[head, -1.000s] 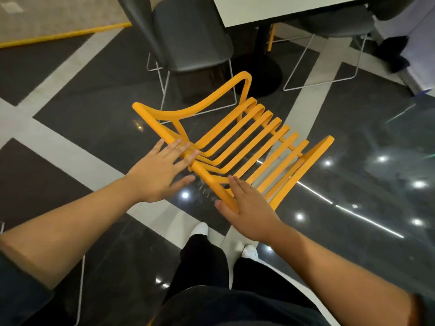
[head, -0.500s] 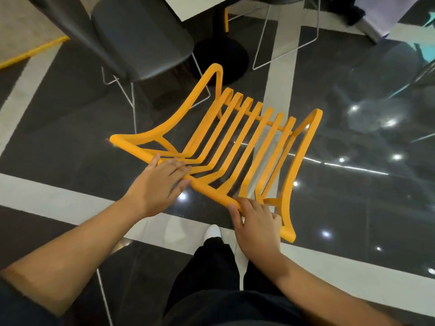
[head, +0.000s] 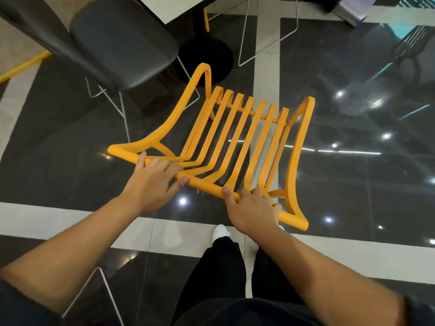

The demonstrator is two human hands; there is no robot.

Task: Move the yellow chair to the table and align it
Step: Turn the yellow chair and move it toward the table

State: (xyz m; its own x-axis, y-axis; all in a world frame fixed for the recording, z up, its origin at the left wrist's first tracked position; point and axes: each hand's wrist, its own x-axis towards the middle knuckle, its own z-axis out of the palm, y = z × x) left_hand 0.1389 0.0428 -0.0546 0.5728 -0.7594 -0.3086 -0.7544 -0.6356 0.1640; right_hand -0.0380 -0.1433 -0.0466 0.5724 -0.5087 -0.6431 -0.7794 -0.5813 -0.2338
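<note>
The yellow chair (head: 237,135) with slatted seat and back stands on the dark floor right in front of me, its top back rail nearest me. My left hand (head: 150,182) is wrapped over the left part of that rail. On the right part of the same rail my right hand (head: 253,209) is closed. The white table (head: 179,8) shows only as a corner at the top edge, beyond the chair, with its black round base (head: 207,57) under it.
A dark grey chair (head: 122,41) with thin metal legs stands at the upper left, close to the yellow chair's left arm. Wire legs of another chair (head: 266,43) are at top centre. A metal frame (head: 98,292) is by my left leg. White floor stripes cross the tiles.
The chair has turned from slanting to nearly square to me and the table. Both hands went from resting flat on the back rail to gripping it; the right hand slid toward the right end.
</note>
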